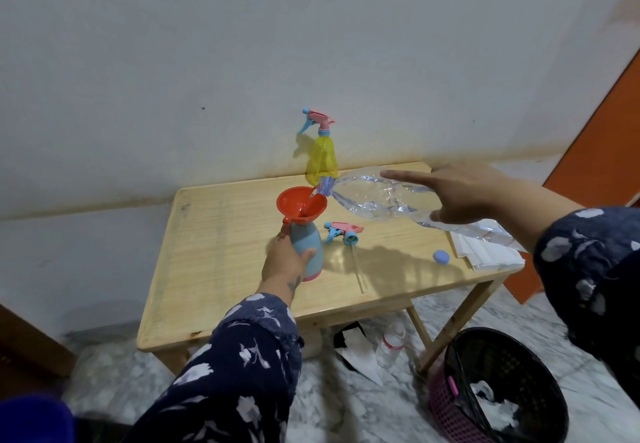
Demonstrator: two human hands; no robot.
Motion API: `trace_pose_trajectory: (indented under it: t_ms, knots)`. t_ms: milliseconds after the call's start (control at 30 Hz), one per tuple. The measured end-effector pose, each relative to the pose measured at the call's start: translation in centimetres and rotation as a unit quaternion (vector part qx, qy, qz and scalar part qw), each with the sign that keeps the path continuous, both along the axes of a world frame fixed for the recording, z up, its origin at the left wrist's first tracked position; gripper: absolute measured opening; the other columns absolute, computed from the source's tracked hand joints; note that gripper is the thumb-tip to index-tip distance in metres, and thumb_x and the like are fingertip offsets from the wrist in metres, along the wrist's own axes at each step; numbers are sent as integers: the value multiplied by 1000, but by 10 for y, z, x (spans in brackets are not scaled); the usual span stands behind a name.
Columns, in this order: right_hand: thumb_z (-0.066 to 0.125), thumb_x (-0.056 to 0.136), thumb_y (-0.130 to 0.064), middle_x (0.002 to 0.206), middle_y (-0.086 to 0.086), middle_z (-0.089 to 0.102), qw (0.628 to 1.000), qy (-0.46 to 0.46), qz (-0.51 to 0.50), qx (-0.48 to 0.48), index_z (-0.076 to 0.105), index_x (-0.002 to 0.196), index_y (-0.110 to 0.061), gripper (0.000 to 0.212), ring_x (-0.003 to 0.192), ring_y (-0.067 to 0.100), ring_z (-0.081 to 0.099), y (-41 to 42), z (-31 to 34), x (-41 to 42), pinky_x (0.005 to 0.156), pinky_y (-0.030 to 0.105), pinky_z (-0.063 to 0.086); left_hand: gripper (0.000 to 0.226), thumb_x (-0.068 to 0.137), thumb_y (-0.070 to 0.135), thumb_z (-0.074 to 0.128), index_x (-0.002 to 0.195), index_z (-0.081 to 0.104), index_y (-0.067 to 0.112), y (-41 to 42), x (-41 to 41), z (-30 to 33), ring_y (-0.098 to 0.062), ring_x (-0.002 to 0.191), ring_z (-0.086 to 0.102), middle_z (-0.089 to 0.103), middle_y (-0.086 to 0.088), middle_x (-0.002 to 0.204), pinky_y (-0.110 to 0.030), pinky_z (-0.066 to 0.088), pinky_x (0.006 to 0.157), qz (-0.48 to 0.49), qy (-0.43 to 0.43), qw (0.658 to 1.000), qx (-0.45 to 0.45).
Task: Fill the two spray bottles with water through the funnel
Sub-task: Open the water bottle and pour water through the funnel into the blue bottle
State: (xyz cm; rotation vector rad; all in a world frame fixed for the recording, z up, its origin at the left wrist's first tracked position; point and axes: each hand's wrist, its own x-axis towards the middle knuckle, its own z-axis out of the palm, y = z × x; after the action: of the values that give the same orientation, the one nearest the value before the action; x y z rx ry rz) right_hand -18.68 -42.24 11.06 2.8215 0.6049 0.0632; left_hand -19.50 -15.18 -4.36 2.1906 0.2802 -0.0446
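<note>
Funnel: red plastic funnel (301,205) is sitting in the neck of the blue opaque spray bottle (308,247) on the wooden table (221,269).
Left hand (282,262): is gripping that bottle's body, steadying it.
Right hand (464,197): is holding the tilted clear plastic water bottle (377,197), forefinger straight along it, mouth over the funnel.
Yellow translucent spray bottle (322,158): is standing capped by the wall.
Advice: keeping the stream thin and centred is wise; the opaque body is hiding the level.
</note>
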Motion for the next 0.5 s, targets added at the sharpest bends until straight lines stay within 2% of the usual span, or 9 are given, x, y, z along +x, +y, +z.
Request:
trace_pose_trajectory:
  t_ms: [500]
  knots:
    - [62, 83, -28, 74, 2, 50, 1000, -2, 5, -8, -21, 129, -68, 103, 63, 18, 49, -2, -2, 2, 56, 34, 49, 58, 89, 27, 67, 139, 40, 15, 1, 0, 1, -29, 118, 54, 53, -9, 132, -47, 47, 98, -11, 3, 1000, 12]
